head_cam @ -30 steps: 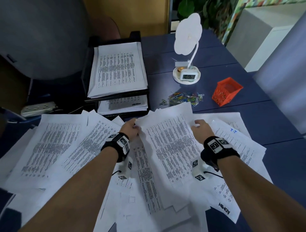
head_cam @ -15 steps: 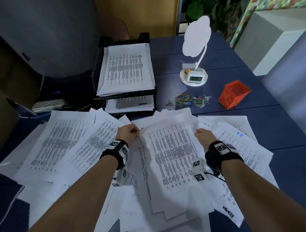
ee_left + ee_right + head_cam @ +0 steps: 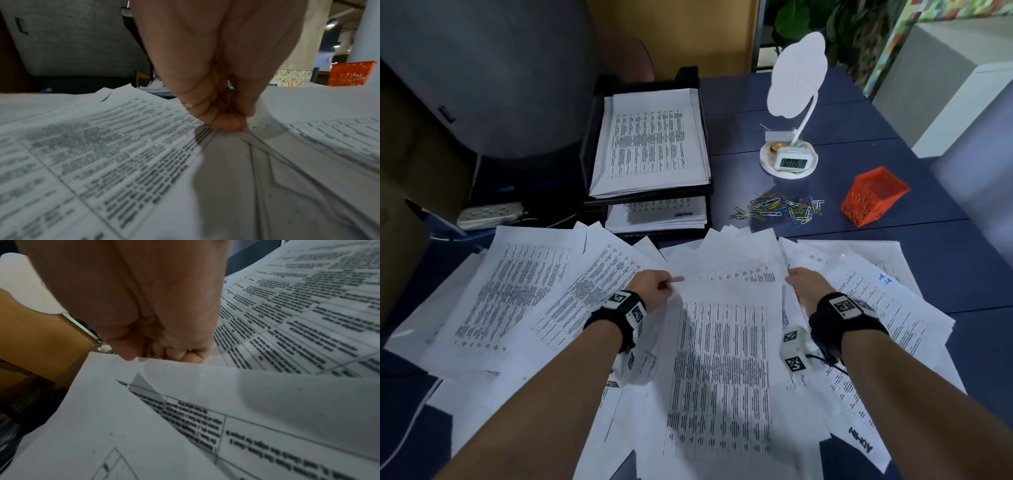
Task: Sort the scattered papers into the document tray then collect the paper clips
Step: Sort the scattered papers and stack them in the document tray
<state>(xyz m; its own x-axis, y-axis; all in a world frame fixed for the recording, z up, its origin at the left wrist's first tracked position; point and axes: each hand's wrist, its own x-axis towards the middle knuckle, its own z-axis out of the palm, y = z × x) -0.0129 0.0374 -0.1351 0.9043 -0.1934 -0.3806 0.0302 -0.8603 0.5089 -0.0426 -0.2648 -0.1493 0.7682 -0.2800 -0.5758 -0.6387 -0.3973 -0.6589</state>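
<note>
1. Hands first: my left hand pinched the left edge of a bundle of sheets at 12 o'clock from my chest, and my right hand gripped its right edge, fingers curled.
2. The head view gave only knuckles; the left wrist view showed me the thumb pressed against curled fingers on a paper edge, plus a thin ring. The right wrist view showed the fingers bunched over the bundle's lifted border.
3. Scattered papers fanned from 9 to 3 o'clock across the blue table, some overhanging its near and left edges.
4. Bare tabletop lay from 1 to 3 o'clock beyond the sheets.
5. The black document tray stood at 11 o'clock, just beyond the papers; I saw a stack of printed pages in the upper tier and another stack in the lower tier.
6. Coloured paper clips lay loose at 1 o'clock, between the tray and an orange mesh basket. I could not tell what the basket held.
7. A white lamp stand with a small clock sat beyond the clips.
</note>
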